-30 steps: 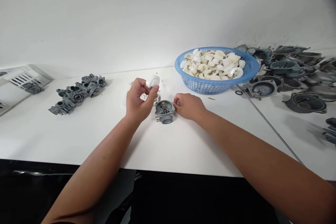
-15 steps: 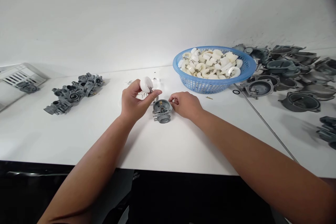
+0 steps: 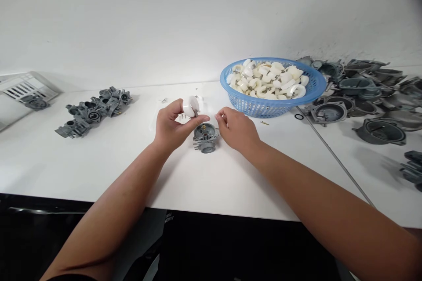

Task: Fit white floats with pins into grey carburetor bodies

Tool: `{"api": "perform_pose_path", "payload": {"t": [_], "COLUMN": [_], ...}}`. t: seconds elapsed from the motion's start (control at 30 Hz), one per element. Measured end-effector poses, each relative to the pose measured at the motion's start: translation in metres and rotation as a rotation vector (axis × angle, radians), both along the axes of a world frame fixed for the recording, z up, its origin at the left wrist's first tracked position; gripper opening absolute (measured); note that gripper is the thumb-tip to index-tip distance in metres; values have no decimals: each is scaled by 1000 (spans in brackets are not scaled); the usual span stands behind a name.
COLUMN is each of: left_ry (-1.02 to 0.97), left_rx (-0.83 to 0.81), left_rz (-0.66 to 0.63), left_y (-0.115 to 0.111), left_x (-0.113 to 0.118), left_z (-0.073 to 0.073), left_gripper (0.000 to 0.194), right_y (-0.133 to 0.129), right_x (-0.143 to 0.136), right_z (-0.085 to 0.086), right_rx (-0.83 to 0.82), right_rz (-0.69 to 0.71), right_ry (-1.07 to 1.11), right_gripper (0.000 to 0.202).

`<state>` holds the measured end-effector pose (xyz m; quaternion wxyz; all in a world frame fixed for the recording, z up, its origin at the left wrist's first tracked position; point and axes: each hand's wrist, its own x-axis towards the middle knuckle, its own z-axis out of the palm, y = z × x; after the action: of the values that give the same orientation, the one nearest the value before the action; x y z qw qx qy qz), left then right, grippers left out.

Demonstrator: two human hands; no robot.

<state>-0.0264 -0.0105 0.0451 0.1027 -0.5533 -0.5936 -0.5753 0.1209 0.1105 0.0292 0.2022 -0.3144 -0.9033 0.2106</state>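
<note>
My left hand [image 3: 172,128] pinches a white carburetor float [image 3: 190,106] between thumb and fingers, holding it above and just behind the carburetor body [image 3: 207,146]. That grey metal body stands on the table with its bowl side facing up, and brass jets show inside it. At its right edge, apart from the float, is my right hand [image 3: 240,129]. Its thumb and index finger are pinched together, and anything between them is too small to make out. Several small screws [image 3: 183,117] lie behind my left hand, partly hidden.
A blue basket [image 3: 263,107] full of white and cream floats stands at the back right. Beside it are a brass needle [image 3: 264,123], a black O-ring [image 3: 299,117] and piled float bowls [image 3: 359,83]. More carburetor bodies [image 3: 94,114] lie left, near a white crate [image 3: 31,85].
My left hand has brought the float slightly right and turned it. My right hand's fingertips have lifted a little away from the carburetor body's rim. The view has shifted slightly.
</note>
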Motion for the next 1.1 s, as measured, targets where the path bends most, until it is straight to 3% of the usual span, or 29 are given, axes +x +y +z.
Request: {"api": "perform_pose_path", "payload": {"t": [0.23, 0.33, 0.37, 0.5, 0.7, 0.8, 1.0, 1.1], "left_ry": [-30, -98, -133, -274, -430, -484, -514, -475], "left_rx": [-20, -33, -43, -81, -141, -183, -236, -149], "left_rz": [-169, -209, -226, -344, -450, -449, -486, -418], "left_y": [-1, 0, 0, 0, -1, -3, -5, -3], "left_x": [5, 6, 7, 9, 12, 11, 3, -5], "left_z": [3, 2, 2, 2, 5, 7, 10, 10], "left_gripper": [41, 43, 42, 39, 43, 40, 31, 31], "right_y": [-6, -8, -9, -11, -11, -9, -6, -5], "right_x": [3, 2, 1, 1, 3, 5, 7, 6], "right_z": [-2, -4, -4, -3, -2, 0, 6, 7], "right_rx": [22, 119, 171, 317, 251, 219, 335, 329], "right_rz": [75, 212, 283, 492, 563, 548, 367, 289], "right_ry": [494, 644, 680, 735, 693, 625, 581, 570], "right_gripper": [19, 11, 17, 44, 41, 33, 19, 18]}}
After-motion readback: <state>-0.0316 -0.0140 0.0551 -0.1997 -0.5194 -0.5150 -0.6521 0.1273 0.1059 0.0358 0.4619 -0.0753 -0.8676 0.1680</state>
